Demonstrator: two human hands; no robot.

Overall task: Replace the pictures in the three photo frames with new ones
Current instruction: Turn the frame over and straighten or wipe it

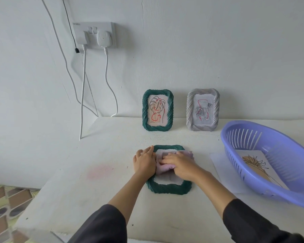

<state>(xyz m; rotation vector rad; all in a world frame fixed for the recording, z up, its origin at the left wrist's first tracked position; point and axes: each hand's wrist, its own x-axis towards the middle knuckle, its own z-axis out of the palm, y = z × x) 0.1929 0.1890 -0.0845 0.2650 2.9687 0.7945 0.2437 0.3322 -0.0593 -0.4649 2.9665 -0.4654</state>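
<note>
Right hand (181, 166) grip pinches a cloth (162, 168) (pale) on the flat frame (168, 188); left hand (144, 161) spread beside.

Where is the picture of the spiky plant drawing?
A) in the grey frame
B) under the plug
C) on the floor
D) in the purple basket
D: the spiky plant drawing lies inside the purple basket, on the table's right side.

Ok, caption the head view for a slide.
Both hands, left hand and right hand, press a pale cloth onto the flat green frame; two frames stand behind.
</note>
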